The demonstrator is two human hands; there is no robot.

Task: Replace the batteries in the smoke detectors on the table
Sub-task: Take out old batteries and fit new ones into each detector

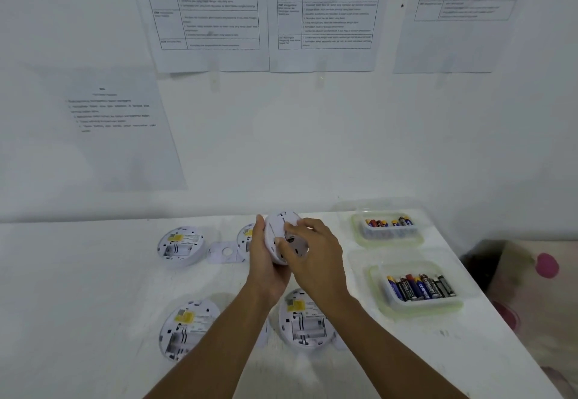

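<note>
Gripping smoke detector [282, 225] rim with left hand [266, 261], pinching its back with right hand [316, 250]; likely light, stiff, slick, so hold by rim.

One head-worn wide-angle view, close, forward and down onto the table [78, 289] and wall [312, 148]

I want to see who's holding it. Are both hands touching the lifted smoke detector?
Touching. The head view shows the left hand cupping the detector from the side, and the right hand with its fingers curled over the detector's face.
</note>
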